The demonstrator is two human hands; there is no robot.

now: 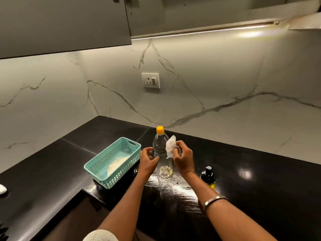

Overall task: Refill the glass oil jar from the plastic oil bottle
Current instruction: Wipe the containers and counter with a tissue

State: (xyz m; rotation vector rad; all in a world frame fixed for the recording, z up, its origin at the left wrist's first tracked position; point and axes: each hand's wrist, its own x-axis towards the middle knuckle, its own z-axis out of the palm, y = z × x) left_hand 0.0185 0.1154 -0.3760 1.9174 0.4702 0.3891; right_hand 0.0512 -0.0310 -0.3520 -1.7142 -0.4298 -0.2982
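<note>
A clear plastic oil bottle (161, 153) with a yellow cap stands upright on the black counter, with only a little yellow oil at its bottom. My left hand (148, 160) is at the bottle's left side, fingers curled against it. My right hand (183, 158) holds a crumpled white tissue (170, 146) against the bottle's right side. The glass oil jar (209, 177), with a black top and yellow oil inside, stands to the right, partly hidden behind my right forearm.
A turquoise perforated basket (97, 168) with a white cloth inside sits left of the bottle on a dark block. A marble wall with a power socket (150, 82) rises behind. The black counter (260, 180) stretches right. Cabinets hang overhead.
</note>
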